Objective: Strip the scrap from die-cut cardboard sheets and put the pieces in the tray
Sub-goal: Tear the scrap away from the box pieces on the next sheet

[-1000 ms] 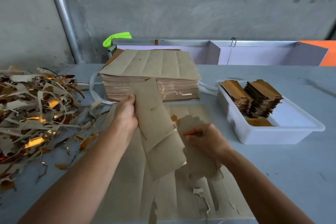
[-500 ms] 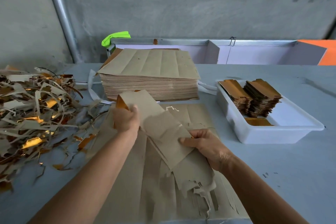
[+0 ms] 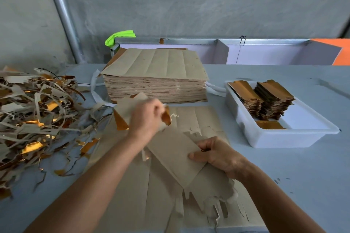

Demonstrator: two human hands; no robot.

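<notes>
Over the flat sheet [image 3: 200,119], both hands grip cardboard: left hand [image 3: 146,119] scrap [image 3: 126,108] (gold-backed), right hand [image 3: 217,155] the piece [image 3: 176,157].

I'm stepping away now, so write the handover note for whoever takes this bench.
Left hand: grips the far end of a cardboard piece lifted over the work sheet.
Right hand: pinches the near end of the same piece.
Tray, right: two stacks of finished pieces plus one lying flat.
Scrap pile, left. Uncut sheet stack behind.
Done: some pieces stripped and trayed.
Left: clean this piece, tray it, finish the torn sheet on the table, then the stack.
</notes>
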